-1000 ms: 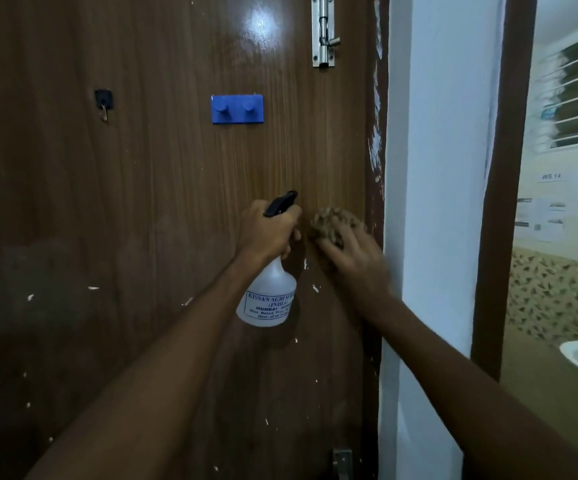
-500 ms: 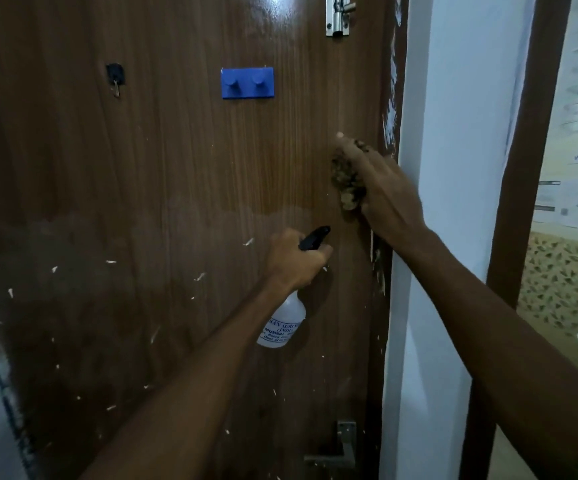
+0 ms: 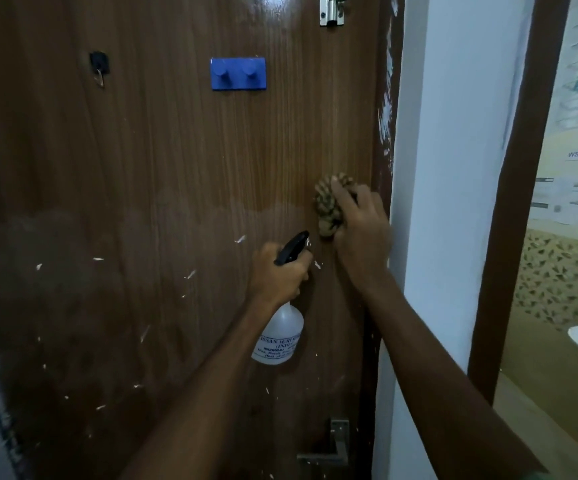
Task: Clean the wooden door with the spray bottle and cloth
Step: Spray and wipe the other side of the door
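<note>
Door (image 3: 163,188) wiped with cloth (image 3: 327,211); bottle (image 3: 279,337) label reads "MUMBAI".

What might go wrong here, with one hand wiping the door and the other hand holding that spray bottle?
The right hand presses the cloth close to the door's edge, so knuckles may scrape the white frame. The spray bottle hangs from the left hand just beside the cloth, so the two hands might bump. Pale flecks lower on the door may be missed.
</note>
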